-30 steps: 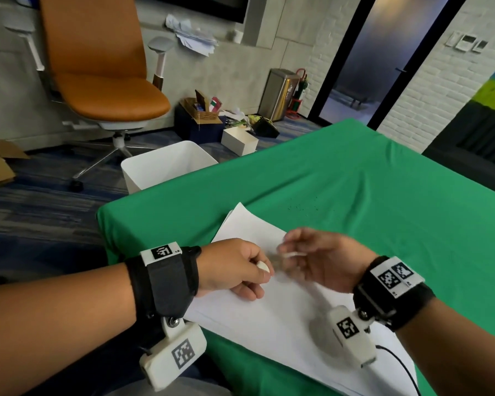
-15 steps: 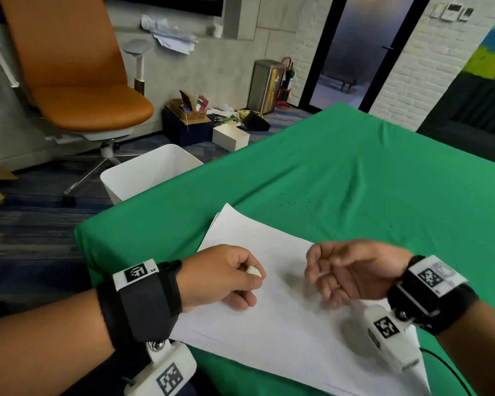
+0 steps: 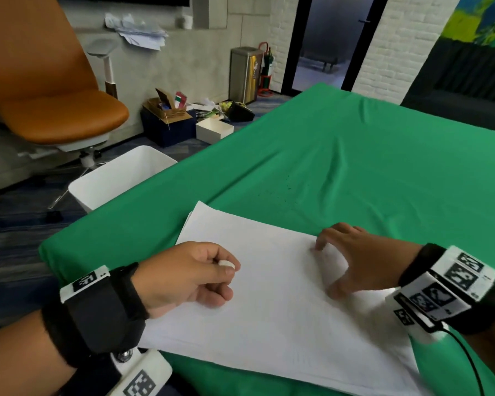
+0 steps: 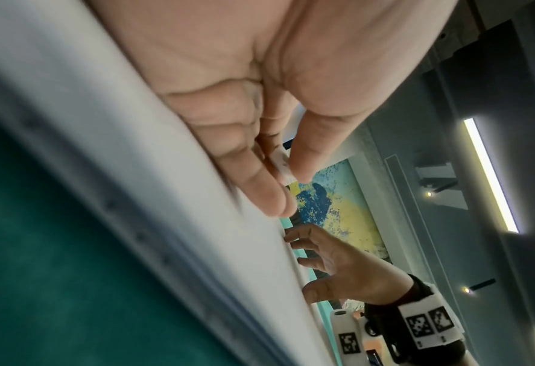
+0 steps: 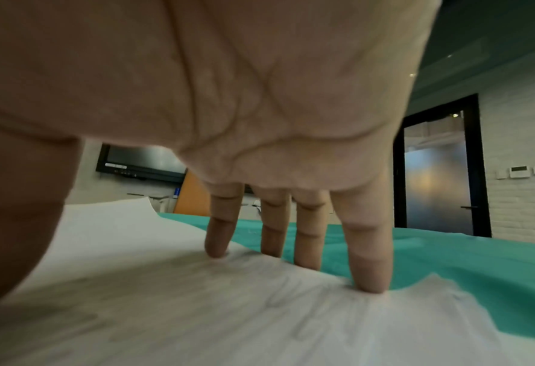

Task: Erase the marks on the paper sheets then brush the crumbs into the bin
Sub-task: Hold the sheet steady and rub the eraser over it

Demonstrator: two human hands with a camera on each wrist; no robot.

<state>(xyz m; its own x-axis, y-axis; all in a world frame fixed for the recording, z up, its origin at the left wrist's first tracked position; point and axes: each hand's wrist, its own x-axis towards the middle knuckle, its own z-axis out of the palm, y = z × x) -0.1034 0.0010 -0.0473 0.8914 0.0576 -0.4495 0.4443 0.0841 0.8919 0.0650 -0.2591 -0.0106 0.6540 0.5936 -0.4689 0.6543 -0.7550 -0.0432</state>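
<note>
On the near corner of the green tablecloth lies a small stack of white paper sheets, the top one plain and nearly unmarked from where I stand; a second edge peeks out at the far left corner, so at least two sheets, though the exact count is hard to tell. The left hand rests on the paper's left part with its fingers curled, pinching one small white eraser between thumb and forefinger; the left wrist view shows the same nub held tight at the fingertips. The right hand is spread wide, holding nothing, its straight fingertips pressing down on the sheet near its far edge, thumb planted apart from the rest. A scatter of tiny dark crumbs speckles the cloth just beyond the paper. One white bin stands on the floor beside the table's left edge, near an orange chair.
</note>
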